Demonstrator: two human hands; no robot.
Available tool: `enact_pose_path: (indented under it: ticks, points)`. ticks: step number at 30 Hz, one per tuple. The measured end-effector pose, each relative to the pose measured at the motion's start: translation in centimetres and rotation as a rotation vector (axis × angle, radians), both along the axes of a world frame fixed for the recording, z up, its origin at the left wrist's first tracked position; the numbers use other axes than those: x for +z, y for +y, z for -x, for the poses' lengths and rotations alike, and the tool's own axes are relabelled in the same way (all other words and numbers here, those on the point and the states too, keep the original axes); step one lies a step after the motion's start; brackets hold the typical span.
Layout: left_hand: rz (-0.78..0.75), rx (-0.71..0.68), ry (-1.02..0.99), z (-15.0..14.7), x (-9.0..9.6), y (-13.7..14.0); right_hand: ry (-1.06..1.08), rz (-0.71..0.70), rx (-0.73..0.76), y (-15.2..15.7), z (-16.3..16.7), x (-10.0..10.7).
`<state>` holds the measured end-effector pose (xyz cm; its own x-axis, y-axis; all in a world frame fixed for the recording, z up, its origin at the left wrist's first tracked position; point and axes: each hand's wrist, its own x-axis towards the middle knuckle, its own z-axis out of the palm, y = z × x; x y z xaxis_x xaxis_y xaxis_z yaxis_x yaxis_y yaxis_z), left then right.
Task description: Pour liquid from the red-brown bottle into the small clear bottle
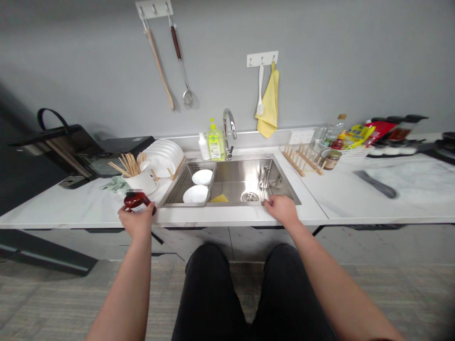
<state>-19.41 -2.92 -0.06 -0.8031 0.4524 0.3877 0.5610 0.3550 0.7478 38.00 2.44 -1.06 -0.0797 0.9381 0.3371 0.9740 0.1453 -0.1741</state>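
My left hand (137, 219) is closed round a dark red-brown bottle (137, 201) with a white label, at the counter's front left. The bottle's top is blurred. Just behind it stands a white pot (139, 183) of wooden chopsticks (131, 165). My right hand (282, 208) rests with curled fingers on the front rim of the steel sink (245, 207); whether anything is in those fingers I cannot make out. In the sink's left part a draining basket (177, 188) holds two white bowls (196, 193). A yellow cloth or sponge (219, 198) lies beside the basket.
Behind the sink stand a tap (227, 128), a green soap bottle (215, 142) and a white bottle (204, 146). White plates (163, 154) fill a rack on the left. To the right are a wooden rack (304, 159), a jar (332, 160) and a basket of condiments (355, 152).
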Motion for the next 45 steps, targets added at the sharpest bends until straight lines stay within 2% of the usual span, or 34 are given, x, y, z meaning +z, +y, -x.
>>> enact_pose_path:
  ticks: [4,8,11,15,18,26,31,37,42,45]
  points:
    - [0.03,0.121,-0.072,-0.1,0.1,-0.2,0.019,0.007,-0.004,-0.1,0.0,0.1]
    - [-0.002,0.112,-0.007,-0.8,0.7,-1.7,0.033,0.0,0.004,-0.1,-0.1,0.1]
    - [-0.049,0.053,0.062,-3.0,1.7,-3.0,0.048,-0.011,0.015,-0.1,-0.2,0.1]
    - [-0.061,-0.13,0.051,-7.9,3.2,-4.0,0.108,-0.022,0.024,-0.1,-0.4,0.0]
    - [-0.092,-0.358,0.017,-12.0,3.5,-3.6,0.173,-0.027,0.031,-0.1,-0.6,-0.1]
    - [-0.113,-0.891,-0.062,-22.7,0.7,-0.7,0.266,-0.015,0.1,0.0,-1.0,-0.2]
    - [-0.09,-1.069,-0.144,-28.1,-0.6,0.7,0.294,-0.017,0.113,0.2,-1.2,-0.5]
    - [-0.033,-1.182,-0.301,-31.3,-1.8,2.3,0.365,-0.038,0.225,0.3,-1.5,-0.6]
    - [-0.047,-1.341,-0.344,-31.8,-2.6,2.9,0.42,-0.04,0.478,0.0,-1.7,-0.7]
    - [-0.061,-1.391,-0.329,-31.5,-2.7,2.9,0.564,0.015,0.631,-0.8,-0.9,-1.1]
